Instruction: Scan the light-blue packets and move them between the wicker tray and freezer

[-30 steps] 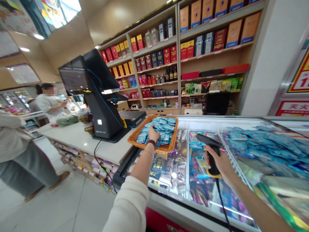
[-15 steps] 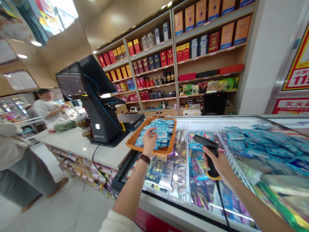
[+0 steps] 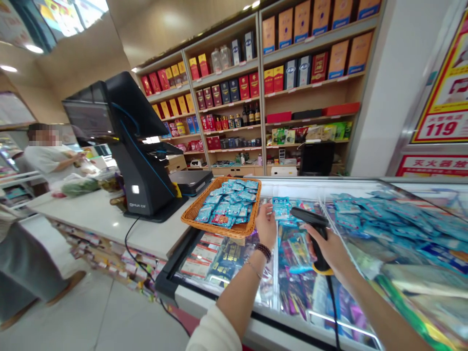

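Between both hands, blue packet, left-held

Head cam: I view fwd + down from wearer's head, over bare L hand & bare R hand.
White-rimmed glass-topped display case: near, seen from abv, lower R.
White smooth-topped counter: L, running off.
Tall light-wood wall shelving: farthest, slightly slanted, upper ctr.

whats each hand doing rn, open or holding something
Left hand: closed, holding a blue packet.
Right hand: closed around a black scanner.
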Demonstrator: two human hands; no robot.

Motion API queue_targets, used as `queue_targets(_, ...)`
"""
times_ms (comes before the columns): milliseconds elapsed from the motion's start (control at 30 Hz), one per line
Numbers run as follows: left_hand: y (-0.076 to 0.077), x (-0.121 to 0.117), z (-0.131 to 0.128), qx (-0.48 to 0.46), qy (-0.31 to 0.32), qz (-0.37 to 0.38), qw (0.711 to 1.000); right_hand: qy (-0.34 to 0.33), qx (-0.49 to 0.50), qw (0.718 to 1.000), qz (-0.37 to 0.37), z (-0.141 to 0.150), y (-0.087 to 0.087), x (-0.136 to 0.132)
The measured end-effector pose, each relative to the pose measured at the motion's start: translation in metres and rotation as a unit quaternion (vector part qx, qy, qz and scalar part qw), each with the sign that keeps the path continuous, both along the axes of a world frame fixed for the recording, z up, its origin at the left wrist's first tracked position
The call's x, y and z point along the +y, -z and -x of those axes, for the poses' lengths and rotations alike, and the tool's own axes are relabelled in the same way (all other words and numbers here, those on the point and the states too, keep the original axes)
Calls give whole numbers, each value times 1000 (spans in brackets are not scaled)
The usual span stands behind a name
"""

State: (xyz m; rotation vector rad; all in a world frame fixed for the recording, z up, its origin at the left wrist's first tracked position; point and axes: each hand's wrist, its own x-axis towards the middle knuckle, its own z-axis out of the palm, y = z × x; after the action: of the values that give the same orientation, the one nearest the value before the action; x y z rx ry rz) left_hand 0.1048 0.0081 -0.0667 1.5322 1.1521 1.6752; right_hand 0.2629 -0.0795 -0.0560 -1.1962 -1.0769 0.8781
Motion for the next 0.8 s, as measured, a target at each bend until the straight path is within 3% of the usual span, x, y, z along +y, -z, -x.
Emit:
queue_targets(100,2,2,1,15,-9,3,1000,-34,-33,998,30,-4,2,2)
queue_targets(433,6,3,1,3,-44,-21,999,-19,-137,989,54,-6,1,-3)
queue_targets(800,13,2,-2,32,-42,-9,999,-6,-114,993,44,-17,5,-2)
